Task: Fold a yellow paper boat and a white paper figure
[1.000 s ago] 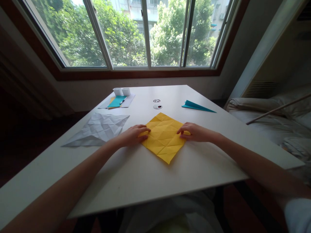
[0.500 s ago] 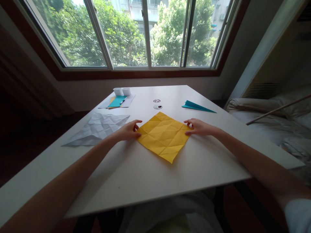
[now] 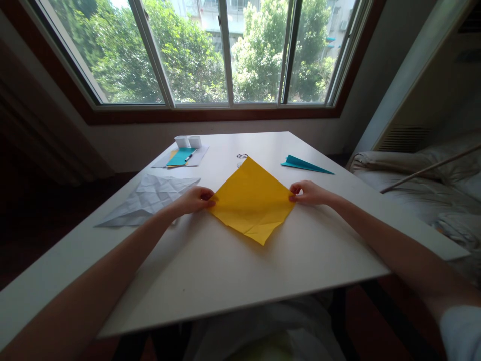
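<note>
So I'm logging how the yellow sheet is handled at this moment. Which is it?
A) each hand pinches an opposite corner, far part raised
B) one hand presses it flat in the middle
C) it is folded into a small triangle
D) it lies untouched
A: the left hand and right hand each pinch a side corner of the yellow sheet, whose far corner stands up off the table.

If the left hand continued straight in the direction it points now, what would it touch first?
The left hand pinches the left corner of the yellow paper and points right, so it would likely meet that sheet first, then the right hand.
</note>
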`<state>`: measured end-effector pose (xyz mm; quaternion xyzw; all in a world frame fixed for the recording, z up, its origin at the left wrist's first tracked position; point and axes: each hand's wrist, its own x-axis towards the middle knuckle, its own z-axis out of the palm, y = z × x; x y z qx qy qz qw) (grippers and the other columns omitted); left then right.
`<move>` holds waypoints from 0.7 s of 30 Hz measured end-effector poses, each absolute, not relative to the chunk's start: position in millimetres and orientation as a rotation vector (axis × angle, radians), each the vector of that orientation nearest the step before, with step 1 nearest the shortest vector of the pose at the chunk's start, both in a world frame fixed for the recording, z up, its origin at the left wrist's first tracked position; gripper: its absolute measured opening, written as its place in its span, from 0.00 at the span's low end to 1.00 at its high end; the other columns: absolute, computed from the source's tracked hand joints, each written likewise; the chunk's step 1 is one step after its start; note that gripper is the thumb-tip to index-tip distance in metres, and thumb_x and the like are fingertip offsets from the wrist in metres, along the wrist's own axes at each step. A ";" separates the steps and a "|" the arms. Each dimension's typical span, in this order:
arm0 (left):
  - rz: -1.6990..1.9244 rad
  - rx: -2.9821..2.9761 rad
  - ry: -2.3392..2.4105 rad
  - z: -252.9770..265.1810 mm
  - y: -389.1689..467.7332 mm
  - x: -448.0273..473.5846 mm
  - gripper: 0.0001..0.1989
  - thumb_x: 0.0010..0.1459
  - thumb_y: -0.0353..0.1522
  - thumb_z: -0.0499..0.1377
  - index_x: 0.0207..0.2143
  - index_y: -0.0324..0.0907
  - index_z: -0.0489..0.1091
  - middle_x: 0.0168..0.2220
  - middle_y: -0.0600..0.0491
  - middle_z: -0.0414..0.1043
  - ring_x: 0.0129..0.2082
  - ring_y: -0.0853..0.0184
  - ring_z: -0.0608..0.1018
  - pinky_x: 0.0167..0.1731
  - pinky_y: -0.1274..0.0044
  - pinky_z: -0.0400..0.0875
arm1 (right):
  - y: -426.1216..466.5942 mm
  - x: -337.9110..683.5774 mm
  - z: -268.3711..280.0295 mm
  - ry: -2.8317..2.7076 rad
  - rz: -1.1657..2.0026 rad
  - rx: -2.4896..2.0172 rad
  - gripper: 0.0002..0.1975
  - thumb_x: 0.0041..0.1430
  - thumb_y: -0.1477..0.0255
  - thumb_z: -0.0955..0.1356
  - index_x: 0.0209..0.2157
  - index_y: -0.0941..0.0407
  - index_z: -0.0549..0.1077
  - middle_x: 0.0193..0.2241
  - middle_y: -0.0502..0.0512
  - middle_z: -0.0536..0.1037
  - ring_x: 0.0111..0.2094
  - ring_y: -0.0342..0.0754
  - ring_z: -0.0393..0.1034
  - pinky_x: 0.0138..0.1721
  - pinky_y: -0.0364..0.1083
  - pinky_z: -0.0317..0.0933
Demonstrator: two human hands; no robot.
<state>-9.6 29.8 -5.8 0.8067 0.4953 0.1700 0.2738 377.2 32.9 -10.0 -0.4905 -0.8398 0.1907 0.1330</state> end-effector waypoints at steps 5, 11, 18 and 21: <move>0.502 2.186 1.241 -9.6 34.3 -15.2 0.13 0.46 0.40 0.57 0.27 0.38 0.70 0.22 0.57 0.68 0.22 0.72 0.67 0.22 0.82 0.60 | 35.6 380.7 -10.9 -2.446 0.443 -1.329 0.12 0.48 0.62 0.65 0.28 0.57 0.72 0.27 0.53 0.75 0.30 0.46 0.67 0.31 0.44 0.59; 0.520 2.243 1.271 -12.6 37.3 -18.1 0.14 0.47 0.41 0.57 0.28 0.38 0.70 0.23 0.56 0.69 0.23 0.72 0.68 0.24 0.81 0.62 | 39.8 382.9 -16.7 -2.454 0.322 -1.220 0.09 0.50 0.66 0.65 0.28 0.57 0.72 0.27 0.53 0.74 0.29 0.45 0.66 0.32 0.43 0.59; 0.476 2.392 1.250 -11.6 36.2 -19.7 0.15 0.48 0.40 0.55 0.32 0.39 0.72 0.29 0.52 0.73 0.27 0.70 0.71 0.27 0.80 0.64 | 42.1 385.4 -18.7 -2.585 0.210 -1.036 0.09 0.53 0.73 0.63 0.33 0.57 0.74 0.30 0.56 0.74 0.34 0.47 0.66 0.38 0.46 0.60; 0.421 2.466 1.173 -8.7 35.6 -21.6 0.14 0.50 0.38 0.54 0.35 0.41 0.74 0.32 0.51 0.73 0.28 0.70 0.71 0.27 0.80 0.65 | 41.9 387.0 -17.3 -2.629 0.228 -1.037 0.10 0.53 0.73 0.63 0.33 0.56 0.75 0.33 0.57 0.74 0.35 0.48 0.67 0.39 0.47 0.61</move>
